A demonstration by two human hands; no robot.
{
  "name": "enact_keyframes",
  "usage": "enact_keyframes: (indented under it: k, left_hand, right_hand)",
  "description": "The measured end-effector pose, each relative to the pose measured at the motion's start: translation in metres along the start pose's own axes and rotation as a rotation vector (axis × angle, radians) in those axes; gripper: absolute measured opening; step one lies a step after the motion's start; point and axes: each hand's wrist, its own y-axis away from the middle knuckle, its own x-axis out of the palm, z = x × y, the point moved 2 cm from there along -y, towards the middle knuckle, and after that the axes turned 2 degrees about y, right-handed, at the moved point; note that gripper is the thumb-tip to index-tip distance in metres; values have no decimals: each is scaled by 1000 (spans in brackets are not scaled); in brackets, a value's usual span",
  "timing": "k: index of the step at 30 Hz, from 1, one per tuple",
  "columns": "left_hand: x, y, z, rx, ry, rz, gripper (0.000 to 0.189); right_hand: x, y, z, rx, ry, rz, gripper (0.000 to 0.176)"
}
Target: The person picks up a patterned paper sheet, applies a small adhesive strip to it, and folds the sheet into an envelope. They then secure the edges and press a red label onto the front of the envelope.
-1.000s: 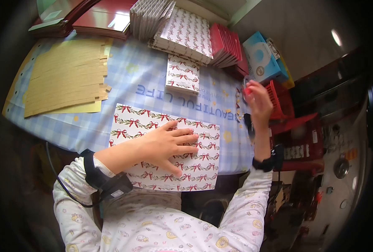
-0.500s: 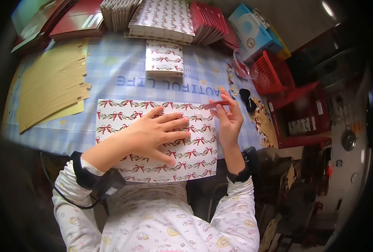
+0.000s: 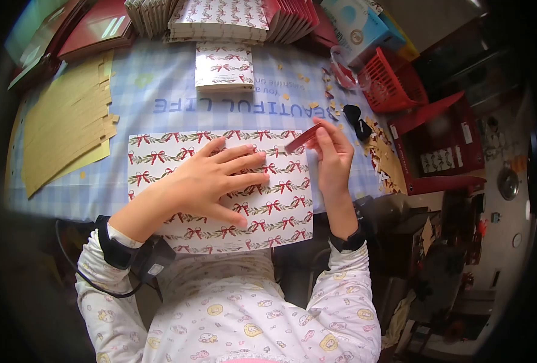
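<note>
1. Far to the left of your left hand, a pile of tan paper (image 3: 66, 124) lies on the checked cloth (image 3: 159, 103), its right edges stepped. Red folders (image 3: 93, 33) lie beyond it.
2. Your left wrist wears a black band (image 3: 120, 248) with a cable running off it.
3. Your left hand (image 3: 211, 178) lies palm down on the sheet (image 3: 159, 154). The fingers are spread and point to the right, and they grip nothing.
4. The sheet is white, printed with rows of red bows and green garlands. It lies flat straight before you, under your left hand, and its near edge hangs past the cloth toward your body.
5. Beyond your left hand, well clear of the sheet, a small pack (image 3: 223, 66) in the same print rests on the cloth. Stacks (image 3: 217, 18) of like pieces stand behind it.
6. A small white tab (image 3: 282, 149) sits on the sheet between your two hands, just beside the lower end of the strip (image 3: 302, 139).
7. The strip is narrow and red. It is held tilted, with its lower end over the sheet's far right corner.
8. Your right hand (image 3: 332, 160) hovers at the sheet's right edge. Thumb and fingertips are closed together, pinching the strip's upper end.
9. Just right of your right hand lie a black clip (image 3: 356, 121) and paper scraps (image 3: 380, 160).
10. Farther right stand a red basket (image 3: 389, 81), a red tray (image 3: 441, 145) and a blue box (image 3: 359, 21).
</note>
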Motion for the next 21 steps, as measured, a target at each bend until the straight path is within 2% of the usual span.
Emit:
enact_keyframes:
  k: [1, 5, 12, 14, 17, 19, 20, 21]
  left_hand:
    - [0, 1, 0, 1, -4, -5, 67]
    - [1, 1, 0, 1, -2, -20, 67]
    - [3, 1, 1, 9, 4, -25, 69]
    - [1, 1, 1, 11, 7, -33, 69]
    - [-5, 1, 2, 49, 21, -56, 59]
    - [-10, 1, 12, -96, 529, -272, 49]
    - [-12, -3, 16, -92, 525, -437, 40]
    - [-14, -6, 16, -96, 517, -441, 40]
  right_hand:
    - [2, 1, -1, 17, 71, 46, 21]
    - [7, 2, 2, 100, 63, 11, 18]
    - [8, 3, 2, 122, 115, 10, 15]
    - [7, 3, 1, 88, 186, 50, 14]
    - [12, 6, 3, -5, 189, 71, 13]
    - [12, 7, 6, 0, 158, 72, 13]
    - [12, 7, 7, 7, 125, 69, 13]
    - [12, 8, 6, 3, 119, 75, 13]
